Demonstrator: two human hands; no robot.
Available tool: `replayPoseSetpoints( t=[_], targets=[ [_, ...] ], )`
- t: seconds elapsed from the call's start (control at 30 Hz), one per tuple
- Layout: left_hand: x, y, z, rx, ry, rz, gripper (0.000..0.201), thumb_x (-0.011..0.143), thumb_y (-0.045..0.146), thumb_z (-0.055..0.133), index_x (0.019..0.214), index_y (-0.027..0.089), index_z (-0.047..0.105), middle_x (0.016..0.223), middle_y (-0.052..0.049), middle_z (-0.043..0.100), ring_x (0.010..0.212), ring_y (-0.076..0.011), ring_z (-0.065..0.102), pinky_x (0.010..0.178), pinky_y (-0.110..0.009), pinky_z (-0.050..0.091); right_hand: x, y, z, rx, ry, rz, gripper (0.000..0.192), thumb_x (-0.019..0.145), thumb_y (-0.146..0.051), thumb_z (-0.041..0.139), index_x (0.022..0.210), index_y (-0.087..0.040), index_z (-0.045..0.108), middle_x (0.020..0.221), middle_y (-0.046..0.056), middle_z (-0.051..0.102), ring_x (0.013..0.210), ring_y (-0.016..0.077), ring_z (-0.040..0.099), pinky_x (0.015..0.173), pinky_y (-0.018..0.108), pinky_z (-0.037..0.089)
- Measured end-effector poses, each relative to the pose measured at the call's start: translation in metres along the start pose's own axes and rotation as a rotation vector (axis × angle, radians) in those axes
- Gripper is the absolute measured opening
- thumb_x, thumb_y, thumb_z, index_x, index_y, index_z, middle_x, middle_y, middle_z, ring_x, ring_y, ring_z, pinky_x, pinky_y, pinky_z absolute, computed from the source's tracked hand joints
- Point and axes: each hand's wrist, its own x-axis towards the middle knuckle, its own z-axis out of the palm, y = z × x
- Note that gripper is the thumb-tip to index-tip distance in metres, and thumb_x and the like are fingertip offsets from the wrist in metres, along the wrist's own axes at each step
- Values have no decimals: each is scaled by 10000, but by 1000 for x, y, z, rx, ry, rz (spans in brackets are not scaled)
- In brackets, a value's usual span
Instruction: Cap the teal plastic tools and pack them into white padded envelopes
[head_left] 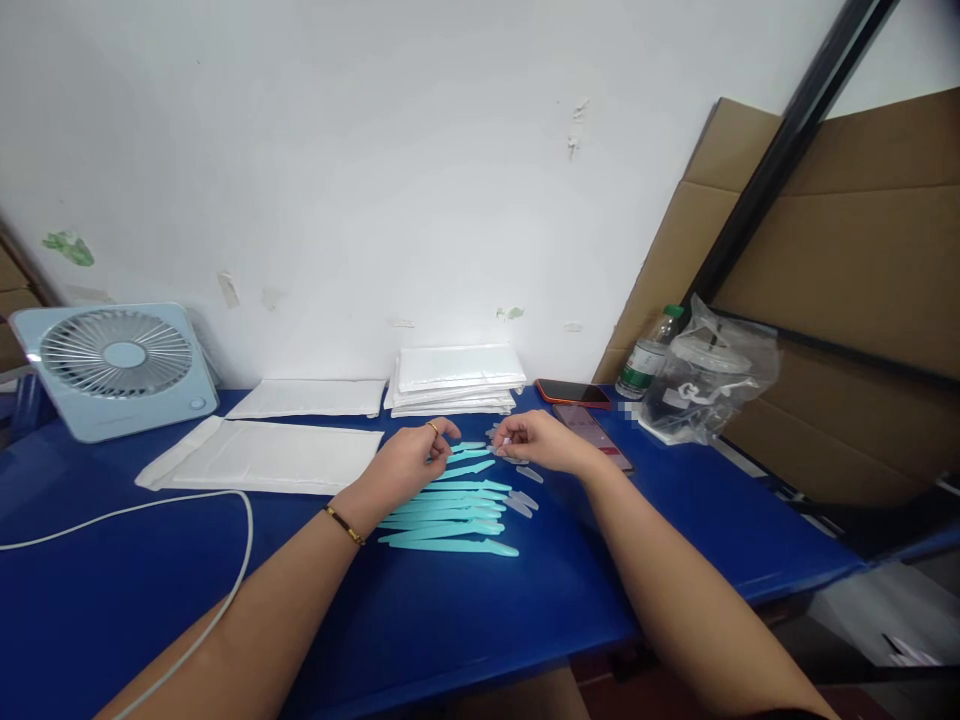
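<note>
On the blue table (112, 600), both hands' grip pinches teal razors (450, 515); bottle (646, 360) label unreadable.

teal sticks (450, 510): smooth plastic | table (450, 620): glossy blue | envelopes (454, 378): matt white paper

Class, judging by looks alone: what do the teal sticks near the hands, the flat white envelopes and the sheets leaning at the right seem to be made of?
Teal sticks: probably plastic, smooth and uniformly coloured. White envelopes: seemingly padded plastic or paper, faintly glossy. Leaning sheets: cardboard, matt brown with fold creases.
</note>
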Motion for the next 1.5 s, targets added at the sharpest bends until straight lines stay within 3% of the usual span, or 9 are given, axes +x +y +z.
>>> replayPoseSetpoints(
  t=[0.33, 0.5, 0.7, 0.97, 1.27, 1.5],
  targets=[
    [1, -3, 2, 68, 12, 37, 336, 784, 192, 444, 1106, 254, 516, 878, 11, 667, 795, -150, 620, 694, -249, 451, 7, -10, 17, 105, -7, -2, 194, 735, -231, 571, 895, -164, 658, 652, 11, 642, 618, 128, 599, 571, 212, 443],
    [1, -7, 0, 207, 47, 45, 223, 767, 272, 532, 973, 243, 613, 943, -13, 651, 886, -188, 586, 730, -274, 436, -1, -2, -2, -99, 72, 54, 143, 698, -248, 606, 788, -165, 680, 668, 18, 655, 594, 125, 578, 537, 214, 410],
    [2, -9, 0, 333, -98, 99, 141, 745, 309, 578, 806, 249, 690, 835, -1, 667, 787, -174, 577, 672, -256, 402, -12, 4, -18, -260, -181, 192, 115, 571, -222, 709, 677, -182, 693, 598, -10, 661, 538, 129, 585, 477, 204, 381],
    [4, -15, 1, 338, -94, 110, 115, 757, 263, 575, 762, 258, 690, 786, 32, 680, 729, -143, 580, 629, -227, 370, 0, -2, 5, -222, -88, 16, 125, 665, -223, 669, 781, -184, 692, 698, 0, 675, 639, 130, 623, 578, 201, 429],
    [2, -15, -2, 346, -76, 69, 119, 761, 274, 559, 760, 249, 676, 773, 28, 669, 693, -140, 571, 600, -236, 355, -4, 2, -1, -227, -70, 4, 171, 645, -210, 687, 812, -174, 673, 699, 4, 657, 629, 126, 613, 565, 196, 430],
    [4, -18, 2, 316, -64, 62, 130, 770, 291, 547, 765, 248, 669, 777, 26, 669, 698, -142, 573, 607, -238, 368, 7, -1, 21, -158, 21, -84, 146, 682, -207, 669, 823, -169, 659, 674, -3, 639, 616, 107, 591, 577, 187, 422]
  ],
)
